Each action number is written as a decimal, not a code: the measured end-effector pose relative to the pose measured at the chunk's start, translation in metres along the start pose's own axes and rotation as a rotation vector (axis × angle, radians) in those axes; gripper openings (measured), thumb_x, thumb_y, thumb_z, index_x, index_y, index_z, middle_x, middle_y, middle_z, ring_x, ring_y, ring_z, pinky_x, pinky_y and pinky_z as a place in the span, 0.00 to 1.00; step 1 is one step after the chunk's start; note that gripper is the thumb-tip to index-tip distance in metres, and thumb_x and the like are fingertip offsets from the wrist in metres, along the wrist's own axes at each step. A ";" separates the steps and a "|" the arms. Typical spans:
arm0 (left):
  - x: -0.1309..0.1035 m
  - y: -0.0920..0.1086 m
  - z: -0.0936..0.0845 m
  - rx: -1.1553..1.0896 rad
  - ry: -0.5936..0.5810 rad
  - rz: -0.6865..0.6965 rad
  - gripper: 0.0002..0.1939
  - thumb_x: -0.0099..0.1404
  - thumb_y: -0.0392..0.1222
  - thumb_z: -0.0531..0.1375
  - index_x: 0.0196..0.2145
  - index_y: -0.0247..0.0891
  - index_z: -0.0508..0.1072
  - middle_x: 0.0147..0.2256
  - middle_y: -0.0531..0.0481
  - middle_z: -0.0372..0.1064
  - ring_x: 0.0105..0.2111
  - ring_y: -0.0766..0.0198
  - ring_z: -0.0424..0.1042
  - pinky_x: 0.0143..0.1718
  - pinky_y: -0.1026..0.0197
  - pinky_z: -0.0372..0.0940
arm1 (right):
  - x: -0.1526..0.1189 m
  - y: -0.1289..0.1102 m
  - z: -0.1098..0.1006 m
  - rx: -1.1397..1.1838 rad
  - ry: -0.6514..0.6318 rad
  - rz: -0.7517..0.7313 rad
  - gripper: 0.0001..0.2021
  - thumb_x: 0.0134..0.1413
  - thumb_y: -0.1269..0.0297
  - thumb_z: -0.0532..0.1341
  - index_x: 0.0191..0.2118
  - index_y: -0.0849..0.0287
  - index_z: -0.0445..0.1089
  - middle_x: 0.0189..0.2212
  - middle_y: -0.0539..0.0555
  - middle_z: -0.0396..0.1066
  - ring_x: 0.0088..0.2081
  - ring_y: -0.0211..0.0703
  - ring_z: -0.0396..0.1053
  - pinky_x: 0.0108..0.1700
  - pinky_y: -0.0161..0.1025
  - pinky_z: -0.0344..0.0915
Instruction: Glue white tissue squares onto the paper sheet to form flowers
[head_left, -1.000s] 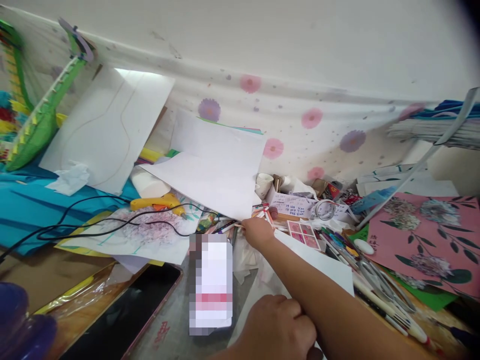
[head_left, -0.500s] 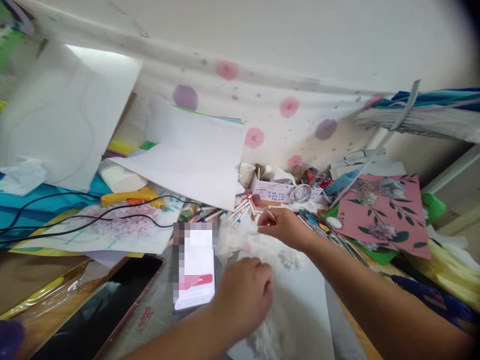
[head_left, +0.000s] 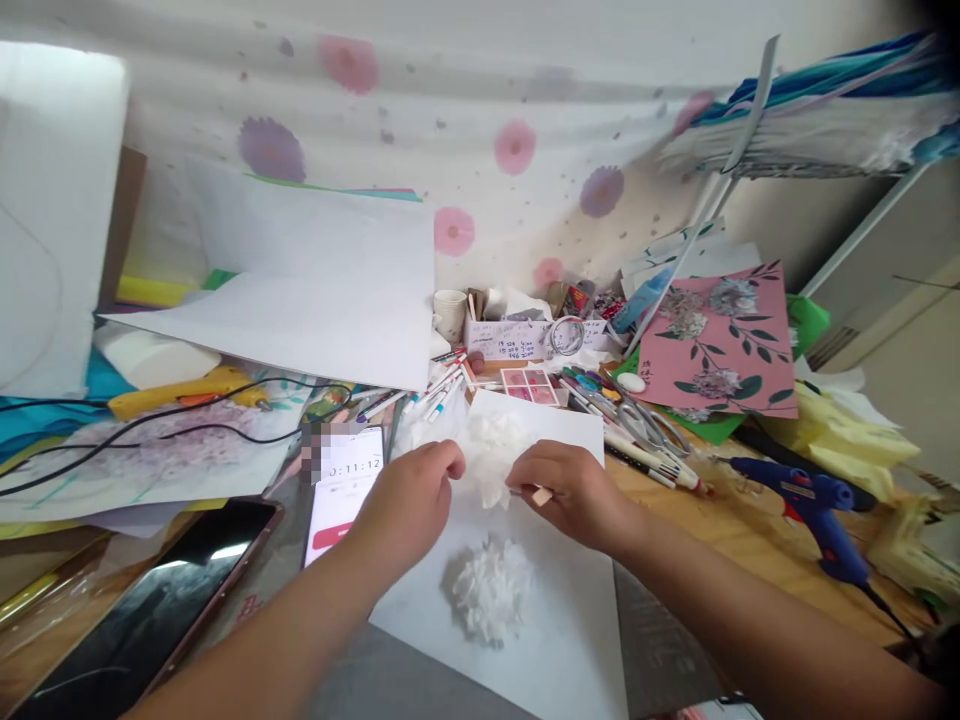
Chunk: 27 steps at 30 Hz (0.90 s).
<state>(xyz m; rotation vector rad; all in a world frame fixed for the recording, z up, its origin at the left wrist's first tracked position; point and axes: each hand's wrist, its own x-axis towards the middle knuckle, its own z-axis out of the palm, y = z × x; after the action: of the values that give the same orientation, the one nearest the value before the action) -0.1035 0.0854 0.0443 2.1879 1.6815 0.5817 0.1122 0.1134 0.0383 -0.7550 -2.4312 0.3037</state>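
A white paper sheet (head_left: pixel 577 620) lies in the middle, bearing a fluffy white tuft (head_left: pixel 493 590) near its lower part and a looser white pile (head_left: pixel 491 450) farther up. At the left edge of that pile is my left hand (head_left: pixel 420 490), its fingers curled together; what they hold, if anything, is hidden. On the pile's right side my right hand (head_left: pixel 574 490) pinches a small, pale wooden stick (head_left: pixel 541 496), whose end shows below the fingers. The fingertips of my right hand touch or nearly touch the white material.
A lit phone (head_left: pixel 345 490) and a dark tablet (head_left: pixel 172 600) lie left. Pens (head_left: pixel 637 455) and scissors (head_left: pixel 664 425) are right of the sheet, with a blue glue gun (head_left: pixel 814 500) beyond. A yellow glue gun (head_left: pixel 184 390) with cable lies left. A pink flower card (head_left: pixel 720 350) stands back right.
The view has turned right and down. My left hand has moved forward to the upper pile, and my right hand has come lower beside it. The lower tuft is now uncovered.
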 end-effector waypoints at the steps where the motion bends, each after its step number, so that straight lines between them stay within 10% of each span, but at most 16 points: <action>1: 0.001 -0.002 -0.002 -0.002 -0.010 -0.012 0.13 0.59 0.26 0.45 0.32 0.41 0.63 0.34 0.53 0.68 0.34 0.62 0.67 0.33 0.62 0.56 | 0.000 0.000 0.004 0.005 -0.019 -0.019 0.07 0.56 0.72 0.57 0.33 0.57 0.72 0.29 0.54 0.74 0.32 0.42 0.70 0.35 0.38 0.66; 5: 0.001 -0.006 -0.005 -0.002 -0.121 -0.011 0.12 0.57 0.26 0.47 0.31 0.41 0.63 0.31 0.55 0.68 0.30 0.63 0.66 0.29 0.63 0.55 | -0.010 0.003 0.002 0.026 -0.058 -0.014 0.10 0.54 0.72 0.59 0.42 0.56 0.72 0.39 0.56 0.74 0.39 0.44 0.72 0.40 0.40 0.68; 14: -0.003 0.003 -0.004 0.013 -0.265 0.077 0.08 0.62 0.35 0.51 0.36 0.43 0.68 0.37 0.52 0.68 0.38 0.60 0.66 0.36 0.59 0.57 | -0.074 -0.015 -0.076 0.165 0.122 0.349 0.13 0.63 0.61 0.52 0.37 0.48 0.75 0.43 0.53 0.71 0.46 0.43 0.71 0.41 0.36 0.71; 21: -0.002 0.004 0.011 0.062 -0.270 0.032 0.04 0.60 0.38 0.55 0.30 0.41 0.70 0.32 0.53 0.66 0.32 0.63 0.66 0.33 0.61 0.57 | -0.116 -0.018 -0.080 0.027 0.214 0.476 0.17 0.63 0.53 0.48 0.43 0.39 0.74 0.43 0.49 0.74 0.51 0.50 0.67 0.54 0.48 0.65; 27: -0.002 0.006 0.011 -0.014 -0.207 0.056 0.08 0.63 0.41 0.54 0.29 0.42 0.73 0.33 0.54 0.65 0.30 0.66 0.66 0.31 0.62 0.58 | -0.107 -0.024 -0.070 0.059 0.322 0.547 0.15 0.62 0.54 0.51 0.35 0.43 0.76 0.29 0.47 0.77 0.28 0.41 0.73 0.27 0.33 0.73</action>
<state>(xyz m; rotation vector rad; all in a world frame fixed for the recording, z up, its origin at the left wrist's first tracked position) -0.0930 0.0815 0.0372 2.2065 1.5096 0.3648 0.2146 0.0358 0.0554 -1.3258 -1.8761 0.4218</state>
